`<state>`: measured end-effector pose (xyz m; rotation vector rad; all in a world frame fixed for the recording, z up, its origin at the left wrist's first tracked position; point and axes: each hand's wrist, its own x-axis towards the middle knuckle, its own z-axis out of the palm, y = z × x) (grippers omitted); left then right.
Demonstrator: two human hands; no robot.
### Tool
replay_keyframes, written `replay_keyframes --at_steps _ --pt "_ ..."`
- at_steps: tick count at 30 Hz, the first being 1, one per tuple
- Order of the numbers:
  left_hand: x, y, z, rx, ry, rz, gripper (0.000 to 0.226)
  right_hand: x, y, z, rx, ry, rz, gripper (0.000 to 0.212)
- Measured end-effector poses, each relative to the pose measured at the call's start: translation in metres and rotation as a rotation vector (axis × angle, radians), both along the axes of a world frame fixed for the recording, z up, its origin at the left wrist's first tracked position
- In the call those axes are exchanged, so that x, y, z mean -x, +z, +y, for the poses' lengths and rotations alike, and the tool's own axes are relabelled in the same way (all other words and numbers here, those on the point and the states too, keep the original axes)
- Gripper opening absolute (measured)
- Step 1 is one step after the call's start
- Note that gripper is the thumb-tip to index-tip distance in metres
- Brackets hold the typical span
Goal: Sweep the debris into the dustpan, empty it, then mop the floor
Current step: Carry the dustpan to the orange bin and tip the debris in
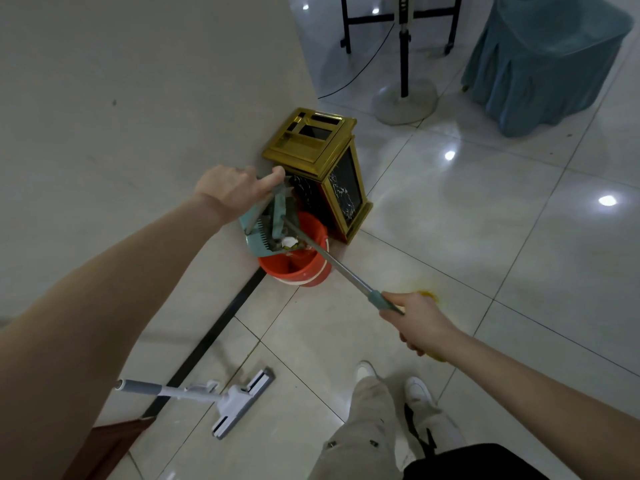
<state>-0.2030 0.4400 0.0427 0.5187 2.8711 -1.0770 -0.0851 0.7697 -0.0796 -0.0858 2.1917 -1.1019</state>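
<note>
- Wall [138, 98]: pale and plain, filling the left side; a dark skirting strip runs along its foot.
- Mop [230, 403]: white flat head with a grey handle, lying on the floor [485, 209] at lower left, close to the skirting and touched by neither hand.
- Left hand [235, 188]: reaching forward beside the wall, fingers curled round the top of the dustpan's upright handle, thumb lying forward along it.
- Dustpan [256, 242]: teal with a comb-toothed edge, held tilted over the rim of the bucket.
- Debris [290, 242]: a white crumpled scrap and small yellowish bits, at the dustpan's mouth above the bucket.
- Bucket [304, 270]: red-orange, standing on the floor against the wall, just in front of the bin.
- Bin [311, 143]: gold frame with dark marbled panels, upright against the wall's corner.
- Broom [332, 261]: teal head set inside the dustpan, metal handle slanting down to the right.
- Right hand [419, 320]: closed round the teal grip at the broom handle's end.
- Yellow stain [429, 294]: on the tile, just beyond the right hand.
- Fan stand [403, 102]: round base with a black pole, behind the bin.
- Chair cover [540, 64]: teal pleated cloth, at upper right.
</note>
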Motion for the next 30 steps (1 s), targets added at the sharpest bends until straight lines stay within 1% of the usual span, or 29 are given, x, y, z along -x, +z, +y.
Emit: replay_keyframes --at_steps 2,6,9,11,16,18,21,23,27,30 --pt "0.000 0.001 -0.001 0.004 0.007 0.006 0.052 -0.003 -0.004 -0.014 -0.024 0.030 0.016 0.038" --pt "-0.006 -0.001 -0.008 0.009 -0.028 -0.022 0.046 0.006 -0.021 -0.023 -0.246 0.189 0.200 0.036" --pt "-0.015 -0.001 -0.019 -0.026 -0.033 -0.034 0.045 0.017 -0.027 -0.015 -0.344 0.246 0.248 0.036" --pt "-0.018 0.003 -0.026 -0.060 -0.014 -0.032 0.042 0.022 -0.025 -0.006 -0.372 0.264 0.262 0.040" --pt "-0.016 0.011 -0.031 -0.051 0.000 -0.004 0.044 0.022 -0.014 0.015 -0.349 0.247 0.276 0.046" --pt "-0.013 0.012 -0.025 -0.037 0.006 -0.003 0.044 0.018 -0.009 0.019 -0.298 0.225 0.263 0.046" --pt "-0.010 0.008 -0.019 0.002 -0.006 0.013 0.047 0.011 -0.004 0.013 -0.163 0.158 0.199 0.044" --pt "-0.008 0.006 -0.015 0.023 -0.017 0.008 0.049 0.009 -0.005 0.003 -0.130 0.157 0.203 0.043" --pt "-0.003 0.010 -0.007 0.032 -0.025 -0.003 0.048 0.006 -0.014 -0.024 -0.176 0.197 0.247 0.042" --pt "-0.001 0.011 0.001 0.059 -0.035 0.009 0.053 0.001 -0.024 -0.034 -0.256 0.250 0.299 0.040"
